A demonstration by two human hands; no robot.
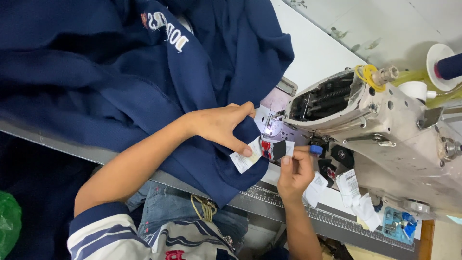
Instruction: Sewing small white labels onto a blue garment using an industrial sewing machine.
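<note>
Navy garment (96, 91) lies heaped across the worktop (317, 53), its near edge drawn up just in front of the sewing machine (385, 125), close by the lit needle area. The left hand (219, 126) rests on that edge, fingers (243, 150) pressed down on a white label (243, 161) so that the tag stays flat against the cloth. The right hand (294, 172) comes up from below the machine, thumb and forefinger pinching a small dark and red label (274, 149) and holding it beside the white one; this seems meant to keep the two tags lined up at the seam. More loose labels (353, 192) lie on the worktop under the machine's body, near the right hand. A ruler strip (308, 211) runs along the worktop's front edge, below the machine. A dark thread spool (447, 65) stands behind the machine.
</note>
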